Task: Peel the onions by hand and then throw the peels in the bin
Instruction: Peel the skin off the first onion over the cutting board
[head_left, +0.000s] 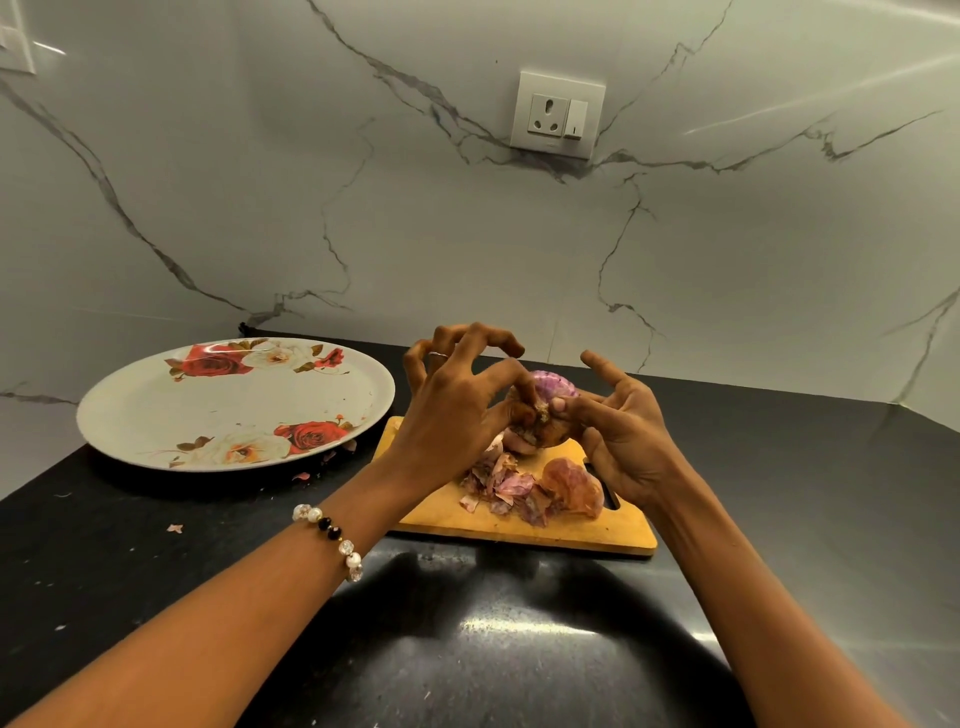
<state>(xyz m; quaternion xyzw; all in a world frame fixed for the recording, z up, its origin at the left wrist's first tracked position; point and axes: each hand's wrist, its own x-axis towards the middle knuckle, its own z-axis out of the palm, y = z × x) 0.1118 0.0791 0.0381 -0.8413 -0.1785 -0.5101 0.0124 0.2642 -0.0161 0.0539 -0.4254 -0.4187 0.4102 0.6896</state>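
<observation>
Above one board (571, 530), two hands (left (457, 415), right (618, 431)) grip one onion (556, 387).

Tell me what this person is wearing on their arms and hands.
Both forearms are bare, with no sleeves in view. The left wrist carries a bracelet of pearly white, clear and black beads. The left hand has a thin silver ring. The right hand shows no jewellery.

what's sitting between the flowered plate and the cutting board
Only bare black counter with a few peel scraps near the plate; the board lies right beside it, head view.
</observation>
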